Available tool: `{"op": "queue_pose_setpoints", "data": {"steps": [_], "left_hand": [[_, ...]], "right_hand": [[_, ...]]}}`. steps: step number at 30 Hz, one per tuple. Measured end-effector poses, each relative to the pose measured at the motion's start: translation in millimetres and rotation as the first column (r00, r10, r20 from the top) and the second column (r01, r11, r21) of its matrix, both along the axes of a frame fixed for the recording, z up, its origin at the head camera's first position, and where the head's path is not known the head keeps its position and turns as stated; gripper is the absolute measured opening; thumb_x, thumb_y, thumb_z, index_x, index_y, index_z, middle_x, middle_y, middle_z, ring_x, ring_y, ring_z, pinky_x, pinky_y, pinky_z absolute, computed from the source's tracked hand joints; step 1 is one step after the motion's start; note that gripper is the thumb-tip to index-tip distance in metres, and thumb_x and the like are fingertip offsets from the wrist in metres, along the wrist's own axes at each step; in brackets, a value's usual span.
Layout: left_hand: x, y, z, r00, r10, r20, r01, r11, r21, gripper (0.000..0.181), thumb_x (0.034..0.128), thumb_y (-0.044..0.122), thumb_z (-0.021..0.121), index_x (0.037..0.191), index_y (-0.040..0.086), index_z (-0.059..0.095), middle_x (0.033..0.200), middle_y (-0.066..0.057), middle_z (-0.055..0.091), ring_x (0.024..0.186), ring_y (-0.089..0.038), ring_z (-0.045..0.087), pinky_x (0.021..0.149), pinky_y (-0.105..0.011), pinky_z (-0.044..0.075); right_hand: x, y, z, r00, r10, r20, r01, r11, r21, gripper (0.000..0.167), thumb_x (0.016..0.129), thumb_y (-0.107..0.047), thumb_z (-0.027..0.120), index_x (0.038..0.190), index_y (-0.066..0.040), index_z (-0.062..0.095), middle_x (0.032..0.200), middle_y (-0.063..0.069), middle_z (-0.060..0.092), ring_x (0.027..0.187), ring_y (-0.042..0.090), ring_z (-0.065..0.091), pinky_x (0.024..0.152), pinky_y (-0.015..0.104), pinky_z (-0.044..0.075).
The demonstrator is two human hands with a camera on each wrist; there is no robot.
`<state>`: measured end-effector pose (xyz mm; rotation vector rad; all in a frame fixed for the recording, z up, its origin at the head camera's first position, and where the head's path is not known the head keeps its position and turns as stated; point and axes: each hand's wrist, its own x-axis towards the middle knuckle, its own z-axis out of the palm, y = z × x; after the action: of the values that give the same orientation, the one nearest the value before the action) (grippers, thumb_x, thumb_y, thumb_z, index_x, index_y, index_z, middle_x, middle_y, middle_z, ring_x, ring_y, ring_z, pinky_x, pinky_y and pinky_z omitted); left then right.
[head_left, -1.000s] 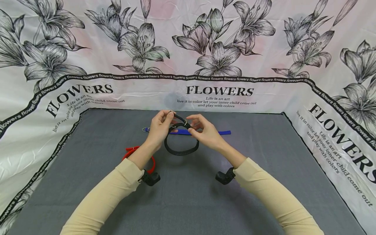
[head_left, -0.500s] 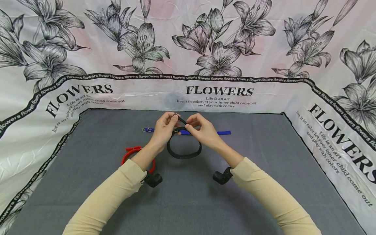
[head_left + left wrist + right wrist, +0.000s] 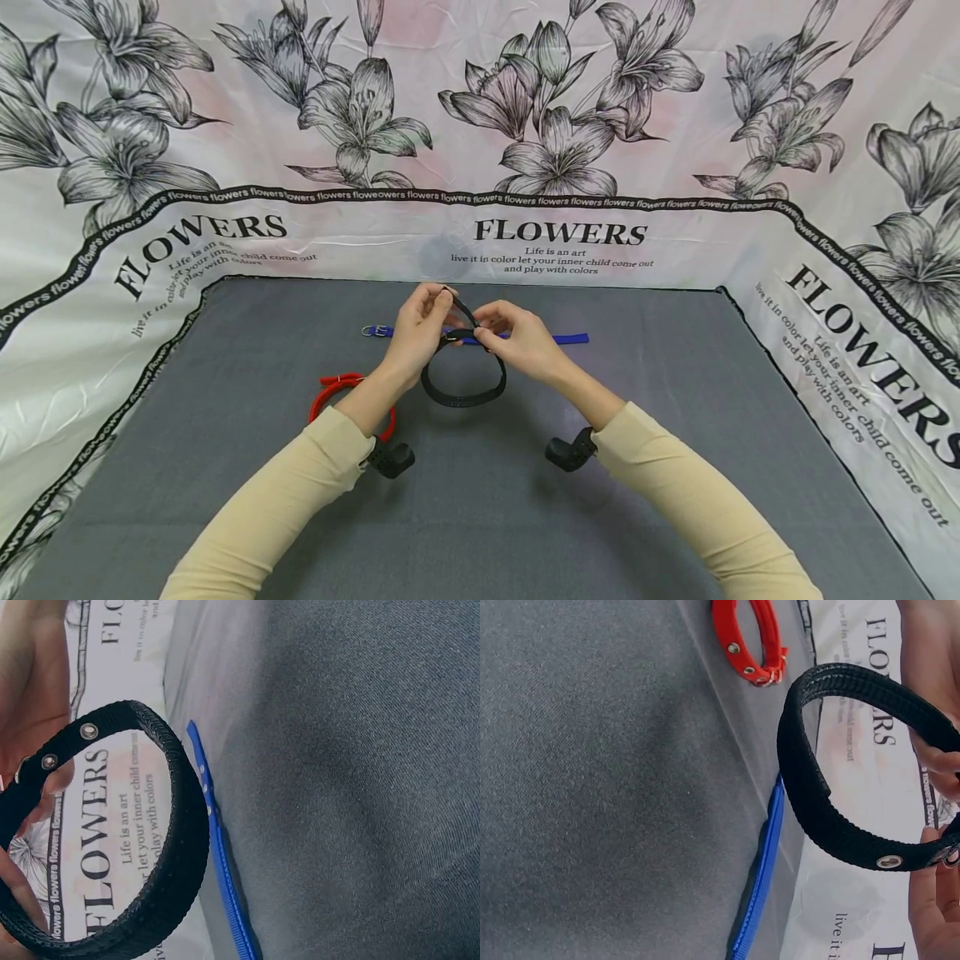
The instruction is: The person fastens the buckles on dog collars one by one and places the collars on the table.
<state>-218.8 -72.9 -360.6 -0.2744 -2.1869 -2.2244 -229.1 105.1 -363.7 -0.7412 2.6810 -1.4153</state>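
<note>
A black collar (image 3: 463, 400) is held above the table between both hands, its main loop hanging below them. In the head view, my left hand (image 3: 416, 337) pinches the narrow strap end at the upper left of the loop. My right hand (image 3: 525, 337) pinches the strap on the right with thumb and fingers. Metal eyelets show on the black strap (image 3: 112, 716) in the left wrist view, near a buckle partly hidden by fingers. The right wrist view shows the collar's band (image 3: 802, 780) closed into a ring.
A blue collar (image 3: 573, 339) lies stretched out behind the hands, its buckle end at the left. A red collar (image 3: 341, 382), looped, lies partly behind the left forearm. The grey tabletop (image 3: 480, 517) meets a floral-print cloth (image 3: 420, 237) at the back and sides.
My left hand has shifted slightly right. My right hand has drawn a little down and the strap between the hands now bows upward. The black collar stays in both hands.
</note>
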Motion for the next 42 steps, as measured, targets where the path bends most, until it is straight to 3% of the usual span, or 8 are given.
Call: {"op": "queue_pose_setpoints", "data": {"steps": [4, 7, 10, 13, 16, 21, 27, 42], "left_hand": [[0.5, -1.0, -0.8, 1.0, 0.004, 0.029, -0.002, 0.999, -0.049, 0.029, 0.0949, 0.031, 0.05, 0.114, 0.009, 0.051, 0.109, -0.012, 0.056, 0.087, -0.02, 0.06, 0.069, -0.037, 0.055], [1.2, -3.4, -1.6, 0.998, -0.027, 0.057, 0.034, 0.991, -0.133, 0.025, 0.0943, 0.027, 0.053, 0.113, 0.01, 0.053, 0.11, -0.008, 0.056, 0.087, -0.019, 0.06, 0.067, -0.031, 0.053], [3.8, -5.6, 1.2, 0.995, -0.08, 0.063, 0.093, 0.964, -0.248, 0.023, 0.0938, 0.025, 0.054, 0.112, 0.011, 0.056, 0.108, -0.007, 0.058, 0.084, -0.019, 0.058, 0.065, -0.029, 0.049], [4.3, -6.3, 1.6, 0.992, -0.117, 0.053, 0.128, 0.944, -0.304, 0.019, 0.0934, 0.023, 0.055, 0.108, 0.011, 0.06, 0.103, -0.01, 0.061, 0.084, -0.02, 0.058, 0.069, -0.031, 0.046], [4.9, -5.2, 2.5, 0.994, -0.105, 0.034, 0.111, 0.948, -0.3, 0.016, 0.092, 0.02, 0.056, 0.102, 0.01, 0.064, 0.098, -0.011, 0.063, 0.086, -0.02, 0.058, 0.072, -0.032, 0.046], [3.0, -4.1, -2.6, 0.999, -0.053, 0.012, 0.054, 0.956, -0.29, 0.012, 0.0886, 0.023, 0.061, 0.095, 0.015, 0.067, 0.084, -0.004, 0.061, 0.075, -0.024, 0.053, 0.063, -0.029, 0.042], [3.8, -3.1, -3.3, 0.999, -0.032, 0.01, 0.034, 0.962, -0.272, 0.012, 0.0872, 0.024, 0.063, 0.094, 0.016, 0.069, 0.088, -0.005, 0.064, 0.082, -0.028, 0.056, 0.066, -0.03, 0.043], [4.1, -1.9, -1.2, 1.0, 0.006, -0.017, -0.011, 0.951, -0.31, 0.012, 0.086, 0.025, 0.064, 0.092, 0.017, 0.071, 0.088, -0.001, 0.065, 0.08, -0.018, 0.057, 0.067, -0.031, 0.046]], "right_hand": [[-0.9, 0.2, -0.9, 0.999, 0.01, 0.046, -0.008, 0.999, -0.05, 0.023, 0.091, -0.017, 0.059, 0.113, -0.011, 0.057, 0.098, 0.007, 0.06, 0.08, 0.02, 0.061, 0.063, 0.029, 0.053], [-1.8, 1.1, -1.0, 0.996, 0.021, 0.09, -0.011, 0.994, -0.109, 0.025, 0.091, -0.016, 0.058, 0.115, -0.008, 0.055, 0.101, 0.011, 0.057, 0.084, 0.024, 0.061, 0.065, 0.031, 0.054], [-2.9, 2.2, -0.8, 0.991, 0.026, 0.132, -0.005, 0.988, -0.156, 0.027, 0.092, -0.016, 0.056, 0.117, -0.006, 0.054, 0.104, 0.013, 0.056, 0.09, 0.028, 0.059, 0.068, 0.032, 0.054], [-3.2, 3.4, -0.8, 0.985, 0.045, 0.165, -0.013, 0.982, -0.19, 0.03, 0.093, -0.016, 0.055, 0.12, -0.004, 0.052, 0.108, 0.014, 0.054, 0.093, 0.03, 0.058, 0.07, 0.033, 0.054], [-2.7, 3.8, -1.1, 0.983, 0.072, 0.166, -0.035, 0.976, -0.215, 0.029, 0.093, -0.014, 0.054, 0.12, -0.004, 0.051, 0.11, 0.014, 0.053, 0.093, 0.028, 0.058, 0.07, 0.034, 0.054], [-1.2, 3.0, -0.9, 0.983, 0.104, 0.151, -0.068, 0.971, -0.228, 0.028, 0.093, -0.012, 0.054, 0.12, -0.007, 0.05, 0.111, 0.011, 0.053, 0.094, 0.026, 0.059, 0.071, 0.036, 0.054], [-0.3, 3.0, 0.2, 0.984, 0.108, 0.14, -0.073, 0.969, -0.237, 0.026, 0.093, -0.01, 0.054, 0.118, -0.008, 0.05, 0.11, 0.009, 0.052, 0.093, 0.025, 0.059, 0.071, 0.036, 0.054], [-1.1, 2.5, 4.4, 0.988, 0.105, 0.111, -0.081, 0.976, -0.202, 0.029, 0.094, -0.017, 0.054, 0.121, -0.008, 0.05, 0.112, 0.01, 0.052, 0.097, 0.025, 0.058, 0.073, 0.038, 0.053]]}}
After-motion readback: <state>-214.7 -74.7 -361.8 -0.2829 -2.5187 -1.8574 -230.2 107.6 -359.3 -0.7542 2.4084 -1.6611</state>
